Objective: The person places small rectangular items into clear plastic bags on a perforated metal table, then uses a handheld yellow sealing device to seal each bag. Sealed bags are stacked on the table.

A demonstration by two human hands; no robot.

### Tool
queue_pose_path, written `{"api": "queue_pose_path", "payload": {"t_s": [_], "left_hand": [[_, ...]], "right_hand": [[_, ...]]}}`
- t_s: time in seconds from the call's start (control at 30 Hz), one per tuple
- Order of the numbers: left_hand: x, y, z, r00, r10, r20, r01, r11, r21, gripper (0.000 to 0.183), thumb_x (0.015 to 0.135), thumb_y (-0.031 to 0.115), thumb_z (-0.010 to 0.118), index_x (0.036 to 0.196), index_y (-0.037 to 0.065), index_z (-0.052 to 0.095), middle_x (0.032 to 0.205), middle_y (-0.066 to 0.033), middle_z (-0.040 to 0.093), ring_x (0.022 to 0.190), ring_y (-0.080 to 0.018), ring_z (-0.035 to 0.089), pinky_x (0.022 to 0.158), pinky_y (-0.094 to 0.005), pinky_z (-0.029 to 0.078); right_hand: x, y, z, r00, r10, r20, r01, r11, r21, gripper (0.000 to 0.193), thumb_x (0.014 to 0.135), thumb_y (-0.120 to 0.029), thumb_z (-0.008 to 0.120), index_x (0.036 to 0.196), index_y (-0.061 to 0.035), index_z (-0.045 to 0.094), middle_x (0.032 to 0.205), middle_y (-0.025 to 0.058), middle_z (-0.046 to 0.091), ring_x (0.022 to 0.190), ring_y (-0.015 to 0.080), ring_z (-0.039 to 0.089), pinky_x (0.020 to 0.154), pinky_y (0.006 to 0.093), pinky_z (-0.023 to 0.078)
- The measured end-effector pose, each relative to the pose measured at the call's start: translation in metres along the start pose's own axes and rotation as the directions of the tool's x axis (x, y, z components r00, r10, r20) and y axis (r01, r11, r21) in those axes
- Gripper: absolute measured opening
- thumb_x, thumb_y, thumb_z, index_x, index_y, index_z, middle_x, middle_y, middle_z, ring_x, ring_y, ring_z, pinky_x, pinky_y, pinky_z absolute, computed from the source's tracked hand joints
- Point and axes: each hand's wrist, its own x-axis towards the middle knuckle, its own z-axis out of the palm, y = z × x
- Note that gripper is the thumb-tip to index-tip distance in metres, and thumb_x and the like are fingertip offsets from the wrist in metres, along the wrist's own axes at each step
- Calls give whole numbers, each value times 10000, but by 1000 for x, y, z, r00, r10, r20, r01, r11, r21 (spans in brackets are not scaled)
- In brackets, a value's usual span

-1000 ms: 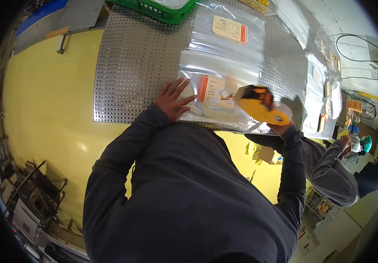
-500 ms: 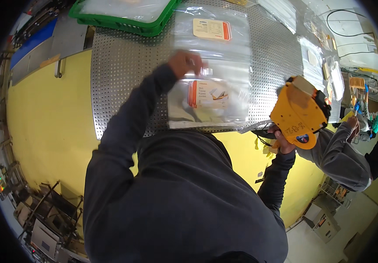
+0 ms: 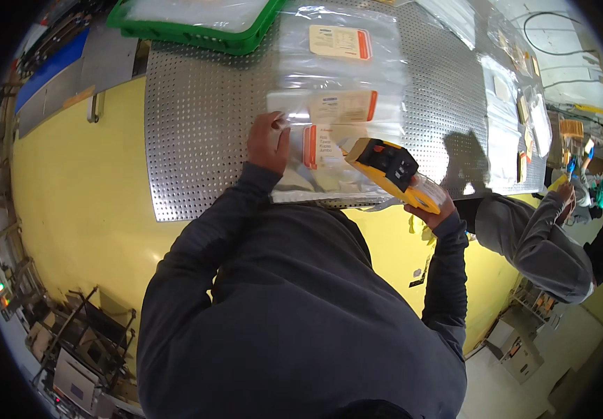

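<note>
R hand [image 3: 431, 209] has its grip closed round the handle end of a yellow-and-black hand tool [image 3: 391, 167], prob. a label gun; its nose sits over the printed card [image 3: 322, 148] of the nearest clear bag [image 3: 347, 183], near the counter's front edge. Can't tell if nose touches film. L hand [image 3: 268, 143] is at the bags' L edge, fingers part curled, thumb apart; can't tell if that grip has hold of film or just rests there.

Handling (judged): tool looks stiff, moderately weighty, nose-heavy; best held by the handle, clear of the nose. Bags look v. light, limp, slippery, apt to cling together & crease; best taken by a side edge, one layer at a time, w/ the card kept flat.

Around: a 2nd card [image 3: 343, 107] w/ orange end stripe lies just beyond the nearest one, & a farther bag w/ its own card [image 3: 340, 43] beyond that. Green crate [image 3: 245, 43] w/ whitish contents stands far L on the perforated metal counter [image 3: 204, 126]. More bags [image 3: 503, 157] lie well R; a co-worker in grey [image 3: 532, 241] is past R arm.

In the way: tool hides R part of nearest card; glare on film blurs bag edges & layers.
</note>
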Motion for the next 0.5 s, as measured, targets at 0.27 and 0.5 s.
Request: {"api": "queue_pose_path", "payload": {"t_s": [0.27, 0.5], "left_hand": [[131, -44, 37, 990, -123, 61, 121, 992, 32, 90, 760, 143, 648, 820, 98, 598, 742, -71, 638, 675, -250, 627, 659, -335, 488], [124, -12, 39, 925, -158, -346, 54, 955, -293, 406, 748, 149, 662, 1127, 64, 545, 1151, -162, 560, 995, -329, 578, 869, -373, 452]], "right_hand": [[29, 3, -15, 998, -18, 60, 14, 998, 69, 483, 699, -185, 786, 1118, -52, 586, 1002, 89, 655, 915, 208, 632, 830, 316, 493], [35, -6, -20, 999, 4, 54, 12, 960, -281, 416, 713, -266, 787, 1014, -26, 630, 866, 121, 675, 809, 254, 662, 746, 336, 515]]}}
